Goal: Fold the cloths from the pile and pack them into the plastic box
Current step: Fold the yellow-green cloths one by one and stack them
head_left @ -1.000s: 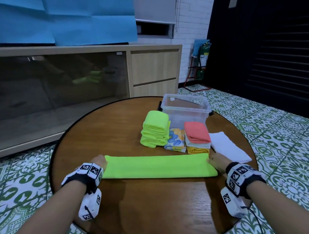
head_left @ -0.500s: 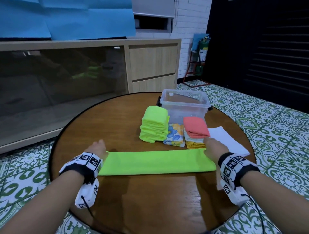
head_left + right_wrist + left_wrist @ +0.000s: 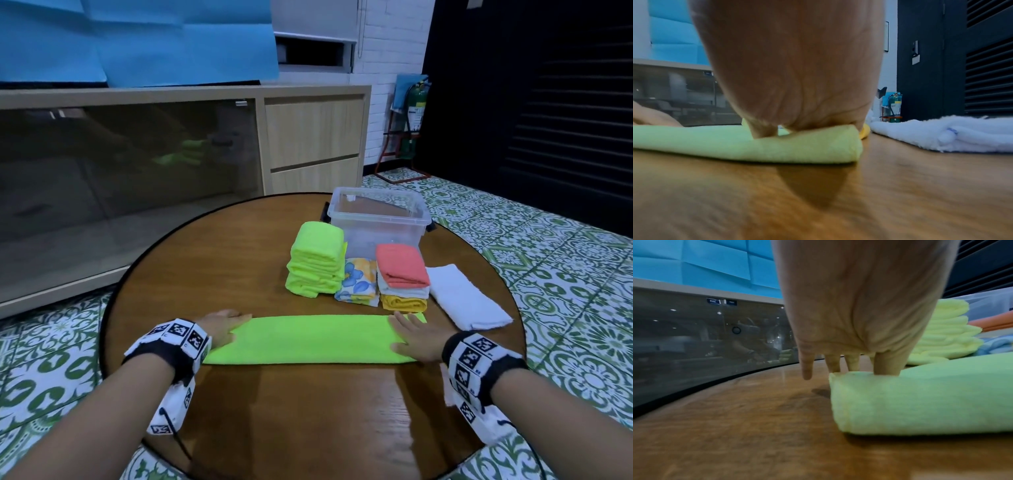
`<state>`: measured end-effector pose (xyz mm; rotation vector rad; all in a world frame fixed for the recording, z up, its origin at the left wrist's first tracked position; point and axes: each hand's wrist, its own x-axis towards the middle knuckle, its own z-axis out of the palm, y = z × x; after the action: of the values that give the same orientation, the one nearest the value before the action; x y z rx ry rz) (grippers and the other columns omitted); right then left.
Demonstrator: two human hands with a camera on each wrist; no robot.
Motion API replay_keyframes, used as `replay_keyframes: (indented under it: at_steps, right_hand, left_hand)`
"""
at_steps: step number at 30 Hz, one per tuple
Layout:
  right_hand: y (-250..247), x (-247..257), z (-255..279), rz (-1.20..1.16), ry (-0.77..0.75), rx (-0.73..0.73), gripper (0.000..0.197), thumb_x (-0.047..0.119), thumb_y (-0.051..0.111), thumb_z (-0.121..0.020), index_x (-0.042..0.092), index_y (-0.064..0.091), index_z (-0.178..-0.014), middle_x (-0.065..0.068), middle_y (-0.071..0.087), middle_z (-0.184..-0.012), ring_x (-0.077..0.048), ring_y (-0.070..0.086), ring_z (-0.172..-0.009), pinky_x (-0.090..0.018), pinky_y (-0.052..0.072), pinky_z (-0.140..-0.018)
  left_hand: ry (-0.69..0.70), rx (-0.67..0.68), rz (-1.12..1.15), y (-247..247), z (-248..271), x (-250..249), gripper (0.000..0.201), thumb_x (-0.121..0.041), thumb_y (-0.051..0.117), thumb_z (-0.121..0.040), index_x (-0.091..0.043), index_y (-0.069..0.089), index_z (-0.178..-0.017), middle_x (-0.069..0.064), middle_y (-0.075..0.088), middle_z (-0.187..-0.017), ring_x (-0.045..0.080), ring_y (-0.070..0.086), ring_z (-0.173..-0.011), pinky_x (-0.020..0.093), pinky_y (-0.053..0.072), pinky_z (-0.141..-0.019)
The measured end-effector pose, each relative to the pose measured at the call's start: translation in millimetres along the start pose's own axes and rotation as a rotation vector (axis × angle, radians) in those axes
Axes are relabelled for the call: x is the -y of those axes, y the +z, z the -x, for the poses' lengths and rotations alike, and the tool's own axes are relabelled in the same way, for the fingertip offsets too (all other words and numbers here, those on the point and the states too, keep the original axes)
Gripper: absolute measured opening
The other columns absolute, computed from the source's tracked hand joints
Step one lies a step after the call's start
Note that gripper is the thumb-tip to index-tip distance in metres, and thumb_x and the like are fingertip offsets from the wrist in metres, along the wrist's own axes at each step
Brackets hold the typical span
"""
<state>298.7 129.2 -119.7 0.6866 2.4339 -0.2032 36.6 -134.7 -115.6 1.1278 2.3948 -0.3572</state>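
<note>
**Green cloth pressed flat at both ends**

Lying across the near part of the round wooden surface (image 3: pixel 239 246) is a long green cloth (image 3: pixel 308 337), folded into a narrow strip. Its left end is pressed by the left hand (image 3: pixel 221 327), whose fingers (image 3: pixel 888 365) are held straight and slightly spread; some are seen touching the cloth's end, while the outermost finger points at bare wood. Its right end is covered by the right hand (image 3: pixel 416 337), laid flat with fingers (image 3: pixel 399 320) straight and apart. Nothing is gripped by either hand.

Beyond the strip, three piles of folded cloths are set side by side: a green stack (image 3: pixel 317 263), a floral cloth (image 3: pixel 358 284) lying low between the others, and a stack topped by a coral cloth (image 3: pixel 402 265) over white and yellow ones. A white towel (image 3: pixel 466 298) is laid flat to the right of these.

Behind the piles a clear plastic box (image 3: pixel 378 219) is placed, lid off; no cloth can be seen inside it, only the wood showing through its base.
</note>
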Motion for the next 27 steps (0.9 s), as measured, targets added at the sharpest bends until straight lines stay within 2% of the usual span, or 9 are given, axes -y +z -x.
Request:
replay_keyframes:
  at_steps: [3, 7, 10, 13, 15, 20, 25, 26, 27]
  right_hand:
    - [3, -7, -1, -0.013, 0.008, -0.005, 0.070, 0.050, 0.020, -0.100, 0.015, -0.015, -0.149, -0.004, -0.021, -0.156, -0.024, -0.015, -0.145, -0.040, 0.002, -0.117]
    - [2, -8, -1, 0.008, 0.025, 0.003, 0.073, 0.054, 0.019, -0.098, 0.015, -0.015, -0.149, -0.004, -0.022, -0.156, -0.023, -0.015, -0.145, -0.042, 0.000, -0.117]
    - [-1, -5, 0, 0.018, 0.054, 0.012, 0.073, 0.054, 0.020, -0.099, 0.014, -0.014, -0.150, -0.004, -0.021, -0.157, -0.024, -0.012, -0.146, -0.042, 0.001, -0.117]
    - [-2, 0, 1, 0.019, 0.088, -0.015, 0.074, 0.053, 0.021, -0.099, 0.012, -0.012, -0.150, -0.007, -0.019, -0.157, -0.025, -0.011, -0.146, -0.042, 0.002, -0.117]
    - [-6, 7, 4, 0.012, 0.096, -0.065, 0.074, 0.052, 0.023, -0.099, 0.009, -0.009, -0.150, -0.009, -0.018, -0.157, -0.026, -0.011, -0.146, -0.042, 0.003, -0.118]
    - [-17, 56, 3, 0.047, -0.087, -0.165, 0.068, 0.042, 0.026, -0.101, 0.008, -0.008, -0.150, -0.010, -0.016, -0.157, -0.026, -0.009, -0.146, -0.040, 0.006, -0.119]
    - [2, 69, -12, 0.058, -0.107, -0.040, 0.071, 0.049, 0.024, -0.100, 0.015, -0.012, -0.150, -0.008, -0.021, -0.156, -0.027, -0.012, -0.146, -0.043, 0.006, -0.118]
    - [5, 63, -12, 0.058, -0.112, -0.052, 0.071, 0.051, 0.023, -0.099, 0.016, -0.013, -0.150, -0.007, -0.022, -0.156, -0.027, -0.013, -0.145, -0.043, 0.004, -0.118]
    - [7, 55, -10, 0.049, -0.114, -0.057, 0.072, 0.053, 0.021, -0.099, 0.017, -0.014, -0.150, -0.006, -0.023, -0.156, -0.026, -0.014, -0.145, -0.043, 0.003, -0.118]
  left_hand:
    - [-0.057, -0.124, 0.007, 2, 1, 4, 0.051, -0.025, 0.039, -0.100, -0.034, 0.021, -0.147, 0.010, 0.023, -0.152, 0.025, 0.029, -0.138, 0.035, 0.033, -0.109]
    - [-0.171, -0.166, 0.070, 3, 0, 10, 0.042, -0.027, 0.037, -0.101, -0.023, 0.034, -0.143, 0.010, 0.033, -0.149, 0.026, 0.034, -0.136, 0.039, 0.036, -0.109]
    - [-0.222, -0.154, 0.066, -3, 1, 9, 0.041, -0.026, 0.034, -0.102, -0.019, 0.036, -0.142, 0.008, 0.037, -0.147, 0.024, 0.039, -0.132, 0.037, 0.039, -0.106]
    - [-0.245, -0.248, 0.044, -6, 5, -4, 0.051, -0.013, 0.039, -0.098, -0.020, 0.026, -0.147, 0.009, 0.025, -0.152, 0.025, 0.028, -0.139, 0.042, 0.031, -0.110]
    - [-0.169, -0.298, 0.115, -10, 9, -23, 0.063, -0.012, 0.042, -0.096, -0.024, 0.013, -0.150, 0.006, 0.016, -0.156, 0.025, 0.017, -0.143, 0.044, 0.023, -0.116]
    - [0.153, -0.120, 0.070, -19, 13, -101, 0.063, -0.038, 0.030, -0.100, -0.025, -0.006, -0.150, 0.000, -0.011, -0.158, 0.025, -0.010, -0.145, 0.048, 0.001, -0.118]
    - [0.168, -0.020, 0.009, 20, -4, -125, 0.069, -0.055, 0.015, -0.097, -0.020, -0.016, -0.149, 0.006, -0.023, -0.155, 0.025, -0.017, -0.144, 0.049, -0.003, -0.116]
    - [0.173, -0.020, -0.003, 23, -4, -118, 0.075, -0.064, 0.007, -0.091, -0.020, -0.017, -0.148, 0.005, -0.025, -0.154, 0.024, -0.018, -0.144, 0.049, -0.004, -0.116]
    - [0.183, -0.017, -0.011, 24, -3, -111, 0.092, -0.079, -0.007, -0.077, -0.021, -0.018, -0.148, 0.004, -0.027, -0.154, 0.023, -0.019, -0.144, 0.049, -0.006, -0.115]
